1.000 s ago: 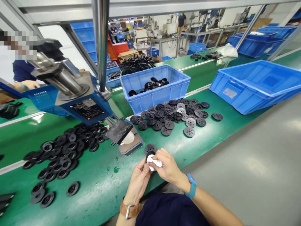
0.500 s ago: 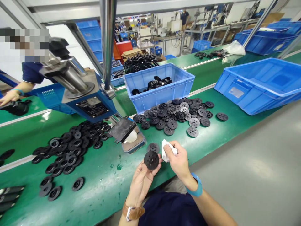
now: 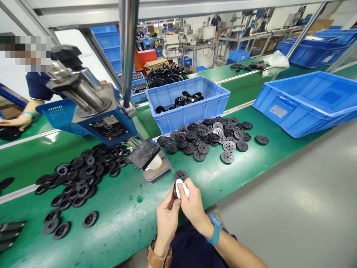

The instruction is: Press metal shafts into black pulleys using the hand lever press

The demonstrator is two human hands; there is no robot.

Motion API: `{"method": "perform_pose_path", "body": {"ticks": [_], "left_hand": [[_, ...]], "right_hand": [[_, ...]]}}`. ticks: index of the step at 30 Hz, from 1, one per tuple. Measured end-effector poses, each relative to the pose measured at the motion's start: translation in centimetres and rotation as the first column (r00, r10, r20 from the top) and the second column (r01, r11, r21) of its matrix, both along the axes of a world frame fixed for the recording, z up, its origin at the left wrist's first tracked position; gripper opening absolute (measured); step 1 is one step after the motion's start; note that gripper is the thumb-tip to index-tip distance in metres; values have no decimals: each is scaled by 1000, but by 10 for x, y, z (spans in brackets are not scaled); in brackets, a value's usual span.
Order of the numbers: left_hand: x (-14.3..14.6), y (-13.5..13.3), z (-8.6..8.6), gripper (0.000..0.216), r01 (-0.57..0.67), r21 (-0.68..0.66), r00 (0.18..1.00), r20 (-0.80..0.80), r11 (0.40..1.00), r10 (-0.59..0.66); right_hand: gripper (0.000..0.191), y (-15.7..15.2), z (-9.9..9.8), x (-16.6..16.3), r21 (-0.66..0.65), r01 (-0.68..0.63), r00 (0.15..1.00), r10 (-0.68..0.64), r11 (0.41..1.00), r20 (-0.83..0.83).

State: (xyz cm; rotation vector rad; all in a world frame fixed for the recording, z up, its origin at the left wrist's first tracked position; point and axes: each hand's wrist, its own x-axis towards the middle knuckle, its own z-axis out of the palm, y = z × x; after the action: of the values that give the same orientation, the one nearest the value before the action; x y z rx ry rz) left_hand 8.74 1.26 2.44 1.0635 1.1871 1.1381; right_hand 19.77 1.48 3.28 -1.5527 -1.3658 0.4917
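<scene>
Blue bin (image 3: 186, 117) holding black parts (image 3: 182, 100), right hand (image 3: 195, 206) gripping white cloth (image 3: 186, 189)

A matt, crumpled white wad (image 3: 186, 190) — cloth or paper, too small to tell — is being held against a black disc (image 3: 175, 191) of plastic look. A dull, plastic-like finish is being shown by the scattered discs (image 3: 203, 148). Light is being thrown back by the smooth, glossy green surface (image 3: 125, 227) and the polished metal post (image 3: 128, 48), while a plastic sheen is being shown by the blue bin (image 3: 192, 117).
</scene>
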Motion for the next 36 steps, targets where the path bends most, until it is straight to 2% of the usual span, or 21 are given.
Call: {"method": "perform_pose_path", "body": {"ticks": [3, 7, 10, 13, 15, 17, 21, 23, 26, 29, 32, 34, 36], "left_hand": [[-7, -3, -1, 58, -32, 43, 993, -113, 999, 37], [-17, -6, -3, 58, -16, -54, 996, -90, 998, 11], [-22, -6, 2, 56, 30, -140, 999, 24, 990, -27], [-22, -8, 10, 46, 164, -189, 970, 209, 968, -124], [-20, -10, 12, 41, 208, -195, 954, 256, 958, -155], [-18, -13, 8, 43, 160, -187, 974, 192, 969, -124], [-17, -19, -6, 52, -19, -115, 998, -54, 993, 13], [-17, -21, -9, 52, -38, -72, 992, -125, 997, 29], [-18, -23, -6, 50, -29, 5, 986, -165, 1000, 29], [-17, -22, -3, 48, -25, 21, 983, -183, 999, 28], [-17, -20, -2, 45, -12, -56, 987, -162, 998, 3], [-16, -19, 0, 45, 5, -106, 997, -74, 994, -13], [-11, -18, 3, 43, 52, -156, 994, 104, 986, -36]], "right_hand": [[35, -2, -1, -4, -17, -54, 998, 55, 998, 29], [33, -6, -2, 3, 22, -151, 976, 145, 988, 164], [32, -6, -4, 11, 81, -255, 932, 223, 963, 285], [32, -2, -11, 20, 129, -381, 874, 312, 915, 372], [33, 0, -15, 24, 142, -431, 852, 350, 891, 390], [35, -1, -17, 23, 138, -413, 866, 341, 900, 367], [37, -9, -11, 9, 42, -225, 954, 211, 973, 213], [41, -13, -7, 2, -25, -175, 976, 176, 984, 126], [47, -14, -1, 0, -81, -190, 980, 193, 978, 37], [46, -13, 2, 6, -97, -208, 977, 211, 973, 22], [41, -13, 6, 13, -83, -246, 964, 253, 966, 78], [36, -13, 8, 19, -65, -294, 945, 300, 954, 132], [30, -14, 10, 26, -49, -357, 915, 360, 933, 183]]}}
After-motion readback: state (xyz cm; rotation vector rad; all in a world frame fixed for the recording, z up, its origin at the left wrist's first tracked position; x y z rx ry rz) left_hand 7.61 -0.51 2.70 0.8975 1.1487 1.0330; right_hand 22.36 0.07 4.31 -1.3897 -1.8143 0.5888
